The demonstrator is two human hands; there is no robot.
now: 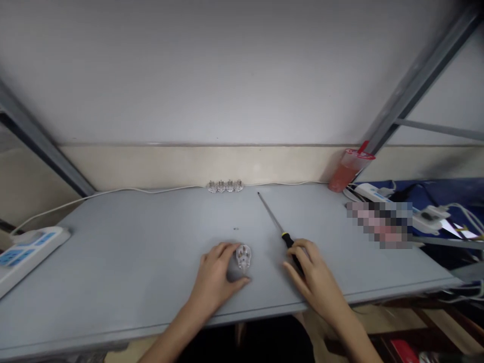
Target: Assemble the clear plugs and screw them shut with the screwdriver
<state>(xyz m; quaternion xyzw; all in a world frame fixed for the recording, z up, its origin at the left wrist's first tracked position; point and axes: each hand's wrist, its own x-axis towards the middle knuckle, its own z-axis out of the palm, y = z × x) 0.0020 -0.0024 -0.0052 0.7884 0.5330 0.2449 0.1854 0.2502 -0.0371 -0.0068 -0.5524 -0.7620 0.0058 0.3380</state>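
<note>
A clear plastic plug [244, 258] with metal pins stands on the grey table. My left hand [216, 275] holds it from the left, index finger at its far end and thumb at its near end. The fingers of my right hand [312, 275] curl over the black handle of a screwdriver [273, 218], its long metal shaft pointing away to the upper left. Just beyond the plug lie tiny dark pieces [236, 229], perhaps screws, too small to make out. Several similar clear plugs [226, 186] stand in a row by the wall.
A white power strip [34, 249] lies at the table's left edge, another [397, 206] at the right. A red drink cup [350, 170] stands at the back right. A white cable [151, 191] runs along the wall. Metal posts [423, 75] rise at both sides.
</note>
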